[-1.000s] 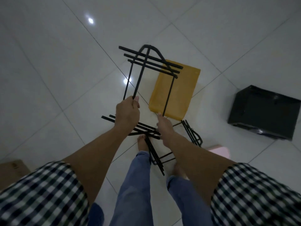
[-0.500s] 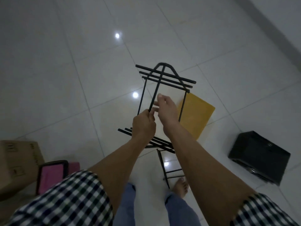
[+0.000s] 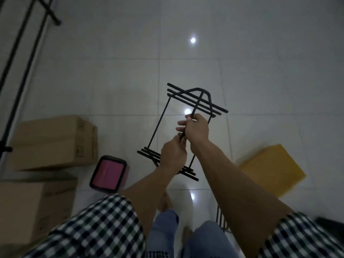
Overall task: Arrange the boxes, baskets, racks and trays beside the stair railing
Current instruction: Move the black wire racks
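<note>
The left hand (image 3: 173,155) and right hand (image 3: 197,130) both curl tight round the middle bar of the rack (image 3: 158,125), likely to carry it balanced toward the boxes (image 3: 54,142) left of it.

Nothing here can be read. The upper cardboard box (image 3: 54,142) at the left of the frame carries a few small dark printed marks on its end face, too blurred and dim to make out as letters or numbers.
</note>
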A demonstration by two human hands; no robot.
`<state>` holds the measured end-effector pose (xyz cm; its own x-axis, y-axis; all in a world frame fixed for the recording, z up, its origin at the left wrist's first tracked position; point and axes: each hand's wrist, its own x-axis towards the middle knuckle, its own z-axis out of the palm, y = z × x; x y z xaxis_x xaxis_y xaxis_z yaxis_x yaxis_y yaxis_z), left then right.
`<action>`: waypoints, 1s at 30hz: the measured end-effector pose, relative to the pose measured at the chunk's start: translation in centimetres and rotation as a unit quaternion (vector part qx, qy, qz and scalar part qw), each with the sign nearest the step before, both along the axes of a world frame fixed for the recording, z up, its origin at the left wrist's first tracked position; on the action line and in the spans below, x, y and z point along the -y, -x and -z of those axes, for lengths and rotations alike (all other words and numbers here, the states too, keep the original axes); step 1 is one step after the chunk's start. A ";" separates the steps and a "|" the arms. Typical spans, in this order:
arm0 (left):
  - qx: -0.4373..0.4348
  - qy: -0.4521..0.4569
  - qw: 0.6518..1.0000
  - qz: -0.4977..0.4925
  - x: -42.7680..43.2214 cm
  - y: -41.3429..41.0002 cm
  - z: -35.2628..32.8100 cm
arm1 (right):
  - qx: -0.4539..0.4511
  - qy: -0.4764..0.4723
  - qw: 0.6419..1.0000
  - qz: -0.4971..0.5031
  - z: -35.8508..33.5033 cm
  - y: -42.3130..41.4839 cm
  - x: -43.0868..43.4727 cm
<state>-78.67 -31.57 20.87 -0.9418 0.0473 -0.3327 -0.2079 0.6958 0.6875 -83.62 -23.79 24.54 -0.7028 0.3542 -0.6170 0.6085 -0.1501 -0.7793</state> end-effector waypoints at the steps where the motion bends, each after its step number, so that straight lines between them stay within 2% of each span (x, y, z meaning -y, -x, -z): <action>1: 0.000 0.011 1.000 -0.019 1.7 0.3 0.2 | 0.002 0.004 1.000 -0.020 0.1 0.8 1.8; 5: 0.008 0.062 0.996 -0.066 7.3 1.5 1.6 | 0.010 0.017 0.995 -0.099 0.9 4.0 8.2; 9: 0.044 0.045 0.991 -0.120 12.2 3.9 3.5 | 0.019 -0.015 0.980 -0.196 3.0 7.6 14.0; 13: 0.073 0.006 0.980 -0.186 15.9 7.5 5.6 | 0.016 -0.065 0.949 -0.307 6.1 11.8 19.1; 19: 0.153 -0.031 0.945 -0.289 19.5 14.3 10.5 | 0.033 -0.116 0.878 -0.463 13.2 18.6 25.2; 24: 0.213 -0.095 0.898 -0.374 22.3 18.6 16.5 | 0.053 -0.143 0.807 -0.570 20.3 23.2 29.8; 30: 0.228 -0.200 0.838 -0.455 25.9 20.5 24.8 | 0.067 -0.151 0.728 -0.666 30.0 25.3 34.5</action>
